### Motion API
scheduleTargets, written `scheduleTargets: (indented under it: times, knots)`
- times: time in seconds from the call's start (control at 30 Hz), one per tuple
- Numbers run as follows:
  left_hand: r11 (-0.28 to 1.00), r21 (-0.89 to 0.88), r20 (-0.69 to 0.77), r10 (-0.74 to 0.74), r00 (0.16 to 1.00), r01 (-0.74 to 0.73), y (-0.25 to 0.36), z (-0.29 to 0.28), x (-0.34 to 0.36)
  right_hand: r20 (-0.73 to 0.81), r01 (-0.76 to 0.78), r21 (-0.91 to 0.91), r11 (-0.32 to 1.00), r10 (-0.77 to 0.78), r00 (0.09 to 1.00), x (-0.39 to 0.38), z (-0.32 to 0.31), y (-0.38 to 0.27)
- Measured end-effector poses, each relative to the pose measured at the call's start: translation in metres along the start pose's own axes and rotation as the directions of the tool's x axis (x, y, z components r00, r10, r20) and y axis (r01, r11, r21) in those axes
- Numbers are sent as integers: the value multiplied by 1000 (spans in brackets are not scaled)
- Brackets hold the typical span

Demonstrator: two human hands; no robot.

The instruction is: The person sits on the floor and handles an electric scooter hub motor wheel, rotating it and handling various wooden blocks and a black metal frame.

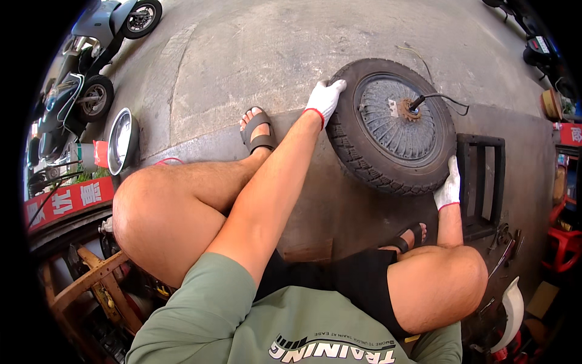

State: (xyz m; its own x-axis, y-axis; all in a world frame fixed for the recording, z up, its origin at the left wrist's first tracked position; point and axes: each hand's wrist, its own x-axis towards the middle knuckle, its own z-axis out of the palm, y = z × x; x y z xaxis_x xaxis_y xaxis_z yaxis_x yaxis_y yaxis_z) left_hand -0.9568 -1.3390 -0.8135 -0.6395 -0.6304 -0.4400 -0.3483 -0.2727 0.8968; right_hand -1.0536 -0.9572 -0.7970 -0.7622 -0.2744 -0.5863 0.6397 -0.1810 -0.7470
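Note:
A scooter wheel [405, 130] with a knobbly black tyre and a dusty ribbed metal hub is tilted in front of me. A black cable [445, 96] comes out of the axle at the rusty hub centre. My left hand [325, 100], in a white glove with a red cuff, grips the tyre's left side, its far fingers partly hidden. My right hand [448, 185], gloved alike, holds the tyre's lower right edge, with some fingers hidden by the rubber. Just right of the wheel, a black metal frame [498, 182] is on the concrete floor.
Hand tools [506, 252] lie on the floor beyond my right knee. A round metal basin [123, 141] stands at the left, near parked scooters [94, 100]. Behind my left knee is a wooden frame [91, 279]. At the right edge is a red plastic stool [561, 249].

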Motion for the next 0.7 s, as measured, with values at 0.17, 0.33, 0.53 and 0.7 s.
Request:
scheduleTargets:
  times: [0.17,0.33,0.53,0.7]
  knots:
    - [997,53,-53,51,997,-48,0,7,-1,-24,-86,-33,996,85,996,-8,-1,2]
    - [994,60,-64,90,994,-86,2,11,-14,77,-186,-13,983,186,979,-24,-4,8]
    - [991,88,-100,107,989,-99,-3,4,-10,88,-257,-61,964,262,961,-42,11,8]
    - [988,135,-87,89,992,-77,3,5,-15,26,-273,-139,952,279,960,-38,-1,9]
